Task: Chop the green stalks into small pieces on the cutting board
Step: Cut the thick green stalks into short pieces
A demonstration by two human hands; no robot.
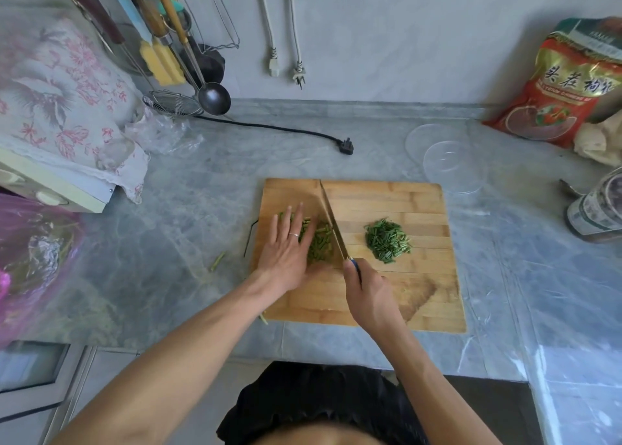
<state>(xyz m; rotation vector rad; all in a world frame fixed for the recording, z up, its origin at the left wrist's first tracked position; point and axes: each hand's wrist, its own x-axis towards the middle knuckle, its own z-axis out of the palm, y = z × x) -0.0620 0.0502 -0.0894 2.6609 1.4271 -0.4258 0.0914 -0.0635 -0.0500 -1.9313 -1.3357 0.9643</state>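
Green stalks (319, 242), already cut into short lengths, sit bunched on the left half of the cutting board (397, 202); the left hand (289, 252) lies flat over their left side, fingers straight and close together, a ring on one finger; most pieces run with their long axis away from the person, roughly parallel to the blade; just to their right stands the knife (331, 219), edge down on the board, tip pointing to the far edge; the right hand (367, 293) grips its handle, fingers curled round it; further right, well apart from the blade, a heap of finely chopped greens (387, 241); one stray stalk bit (217, 262) lies on the grey counter (188, 209) left of the board; far right, a red bag (555, 88) carries gold Chinese characters, too blurred to read surely.
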